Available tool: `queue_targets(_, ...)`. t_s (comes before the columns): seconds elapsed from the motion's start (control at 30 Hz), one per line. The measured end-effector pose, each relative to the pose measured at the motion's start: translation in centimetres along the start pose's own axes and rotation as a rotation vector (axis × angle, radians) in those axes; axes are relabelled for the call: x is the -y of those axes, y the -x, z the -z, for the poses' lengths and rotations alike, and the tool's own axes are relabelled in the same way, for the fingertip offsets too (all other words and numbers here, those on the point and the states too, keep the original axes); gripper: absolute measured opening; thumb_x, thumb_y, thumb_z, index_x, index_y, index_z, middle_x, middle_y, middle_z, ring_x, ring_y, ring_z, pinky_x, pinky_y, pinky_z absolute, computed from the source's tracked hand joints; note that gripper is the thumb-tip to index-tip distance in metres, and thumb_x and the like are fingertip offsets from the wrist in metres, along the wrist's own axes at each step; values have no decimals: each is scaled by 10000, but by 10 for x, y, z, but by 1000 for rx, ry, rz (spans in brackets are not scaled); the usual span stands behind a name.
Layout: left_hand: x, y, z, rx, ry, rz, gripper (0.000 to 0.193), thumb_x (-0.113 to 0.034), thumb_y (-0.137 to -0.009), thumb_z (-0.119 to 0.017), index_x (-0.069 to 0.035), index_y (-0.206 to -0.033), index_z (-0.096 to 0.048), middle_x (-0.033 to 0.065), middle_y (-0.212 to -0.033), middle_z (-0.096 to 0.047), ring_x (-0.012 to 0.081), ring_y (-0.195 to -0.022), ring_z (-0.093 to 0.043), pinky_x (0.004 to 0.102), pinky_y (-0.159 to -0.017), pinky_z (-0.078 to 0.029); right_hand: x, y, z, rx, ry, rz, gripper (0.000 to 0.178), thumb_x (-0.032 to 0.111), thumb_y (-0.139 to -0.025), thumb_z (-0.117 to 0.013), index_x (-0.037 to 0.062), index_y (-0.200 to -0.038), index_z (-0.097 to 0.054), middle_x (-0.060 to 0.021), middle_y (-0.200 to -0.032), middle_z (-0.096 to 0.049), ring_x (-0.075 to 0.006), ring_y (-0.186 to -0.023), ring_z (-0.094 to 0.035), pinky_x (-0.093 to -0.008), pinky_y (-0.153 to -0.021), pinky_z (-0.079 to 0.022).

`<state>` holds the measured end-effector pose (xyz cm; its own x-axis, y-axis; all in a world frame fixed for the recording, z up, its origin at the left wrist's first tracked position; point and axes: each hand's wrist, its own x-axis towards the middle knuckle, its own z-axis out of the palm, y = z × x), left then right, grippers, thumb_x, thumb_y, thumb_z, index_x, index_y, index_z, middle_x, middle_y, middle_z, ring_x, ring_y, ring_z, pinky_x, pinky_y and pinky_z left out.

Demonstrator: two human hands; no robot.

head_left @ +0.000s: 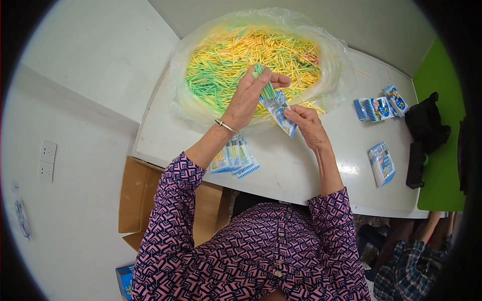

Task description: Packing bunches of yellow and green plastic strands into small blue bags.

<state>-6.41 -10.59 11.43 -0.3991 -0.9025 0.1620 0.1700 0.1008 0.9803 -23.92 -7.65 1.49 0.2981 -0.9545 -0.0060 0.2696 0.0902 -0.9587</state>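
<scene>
**Green sticks at a packet's mouth, their lower ends hard to follow**

The left grip (246, 98) is closed around a bundle of green sticks (268, 90), its fingers partly covering them. The right grip (309, 125) pinches a blue-and-white packet (281, 116) by its side. Bundle and packet meet just in front of a clear bag (337, 75) on the table (281, 170); how far the sticks reach inside is unclear.

The bag bulges with loose yellow and green sticks (241, 55), some screened by the left hand. Near the table's front edge, the left forearm overlaps a fan of filled packets (240, 156). A sleeve hides part of the cardboard box (138, 195) below. At right, dark objects (424, 123) beside a green panel (444, 165) are hard to identify. The dark rim cuts off another person's checked sleeve (411, 261).
</scene>
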Motion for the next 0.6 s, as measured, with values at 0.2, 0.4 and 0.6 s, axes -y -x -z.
queue_targets(0.2, 10, 2, 4, -60, 19, -83, 277, -294, -986, -442, -18, -1004, -432, 173, -1032, -613, 233, -982, -624, 316, -852, -487, 5, 4, -5, -12, -1, -4, 227, 199, -885, -624, -4, -971, -675, 35, -786, -616, -20, -697, -499, -182, -634, -379)
queue_targets(0.4, 8, 3, 2, 16, -151, -140, 293, -334, -979, -447, -42, -963, -434, 184, -1056, -621, 228, -1023, -619, 311, -874, -487, 8, 9, -5, -4, 114, -26, 250, 217, -868, -641, -6, -972, -684, 36, -772, -611, -27, -692, -493, -179, -635, -378)
queue_targets(0.6, 9, 6, 0, -66, 17, -49, 275, -295, -987, -435, -23, -1007, -404, 164, -1011, -614, 224, -991, -628, 296, -800, -508, 6, 11, 2, -8, 77, -10, 251, 221, -865, -646, -3, -971, -686, 34, -779, -617, -32, -702, -503, -185, -639, -391)
